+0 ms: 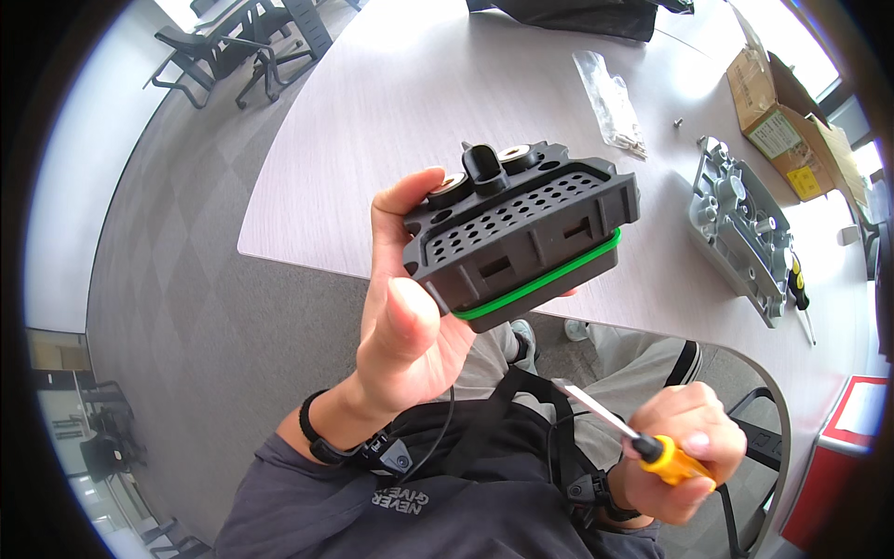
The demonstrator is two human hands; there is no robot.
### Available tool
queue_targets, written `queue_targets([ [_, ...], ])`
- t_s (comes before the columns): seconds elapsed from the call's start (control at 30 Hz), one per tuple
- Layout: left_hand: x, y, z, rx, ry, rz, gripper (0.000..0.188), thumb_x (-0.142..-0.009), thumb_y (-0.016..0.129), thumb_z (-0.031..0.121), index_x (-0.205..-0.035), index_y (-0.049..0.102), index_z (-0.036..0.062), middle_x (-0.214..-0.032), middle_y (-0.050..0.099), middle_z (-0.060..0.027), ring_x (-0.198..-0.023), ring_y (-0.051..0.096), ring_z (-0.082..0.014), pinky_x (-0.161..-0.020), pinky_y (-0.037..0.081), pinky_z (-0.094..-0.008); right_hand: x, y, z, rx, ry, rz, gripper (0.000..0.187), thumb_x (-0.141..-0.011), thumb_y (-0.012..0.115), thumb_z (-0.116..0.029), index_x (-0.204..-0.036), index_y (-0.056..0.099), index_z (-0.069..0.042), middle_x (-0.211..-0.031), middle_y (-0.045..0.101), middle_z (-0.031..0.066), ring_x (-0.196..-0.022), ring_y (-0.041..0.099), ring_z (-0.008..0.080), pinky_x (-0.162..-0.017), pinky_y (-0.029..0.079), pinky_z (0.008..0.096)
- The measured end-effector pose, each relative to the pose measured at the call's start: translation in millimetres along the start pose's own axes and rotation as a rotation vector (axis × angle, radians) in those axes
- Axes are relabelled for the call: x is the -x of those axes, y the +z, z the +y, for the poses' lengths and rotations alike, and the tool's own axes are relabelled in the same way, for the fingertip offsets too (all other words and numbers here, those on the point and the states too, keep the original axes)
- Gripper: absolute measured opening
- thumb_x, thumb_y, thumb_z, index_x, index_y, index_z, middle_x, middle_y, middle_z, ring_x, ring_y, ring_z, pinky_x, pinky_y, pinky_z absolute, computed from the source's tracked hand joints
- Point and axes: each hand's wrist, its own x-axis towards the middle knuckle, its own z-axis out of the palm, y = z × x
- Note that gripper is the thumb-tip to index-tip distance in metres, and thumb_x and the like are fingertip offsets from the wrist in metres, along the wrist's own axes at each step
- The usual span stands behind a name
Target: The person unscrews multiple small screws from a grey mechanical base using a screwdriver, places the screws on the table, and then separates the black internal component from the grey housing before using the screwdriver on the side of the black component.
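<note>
My left hand (400, 321) grips a black plastic housing (531, 238) at its left end, thumb at the near side and fingers reaching behind and below. The housing is raised and tilted near the table's front edge. Rows of round holes cover one face, and a bright green seal (549, 273) runs along the lower side. An oval connector socket (483, 166) stands up between two round metal-ringed openings. My right hand (684, 452) is closed round the yellow handle of a flat-blade screwdriver (669, 458). Its blade points up and left, below the housing and apart from it.
On the table (372, 140) to the right lies a grey metal casing (740, 228), with a black-and-yellow screwdriver (798, 284) beside it. Farther back are a clear bag of screws (610, 102), a loose screw (678, 123), an open cardboard box (773, 116) and a black bag (587, 14).
</note>
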Motion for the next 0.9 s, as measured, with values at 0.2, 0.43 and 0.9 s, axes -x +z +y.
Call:
queue_targets([
  [0.2,3.0,14.7,6.2,0.170,-0.073,0.144,0.079,-0.082,0.060,0.048,-0.138,0.015,0.0166,-0.138,0.032,-0.0248,-0.123,0.042,-0.0426,-0.097,0.041,-0.0605,4.6,10.4,6.6,0.121,0.022,-0.055,0.032,-0.089,0.059,-0.034,-0.090,0.064,-0.002,-0.067,0.061,0.0067,-0.054,0.058,0.0178,-0.050,0.048,0.0262],
  [0.43,10.8,10.9,-2.5,0.189,-0.036,0.007,0.078,-0.080,0.036,0.071,-0.142,0.026,0.0255,-0.144,0.031,-0.0192,-0.128,0.032,-0.0487,-0.098,0.033,-0.0668,1.9,21.7,11.6,0.135,-0.049,-0.058,0.027,-0.087,0.064,-0.029,-0.092,0.066,-0.002,-0.072,0.063,0.0068,-0.057,0.058,0.0175,-0.051,0.048,0.0257],
  [0.9,10.5,16.2,10.9,0.437,-0.142,0.043,0.071,-0.085,0.038,0.062,-0.140,0.027,0.0173,-0.143,0.029,-0.0201,-0.130,0.030,-0.0452,-0.100,0.032,-0.0667,-2.0,14.4,13.8,0.120,-0.003,0.006,0.035,-0.090,0.057,-0.038,-0.090,0.065,-0.004,-0.070,0.060,0.0063,-0.056,0.055,0.0156,-0.050,0.043,0.0248],
])
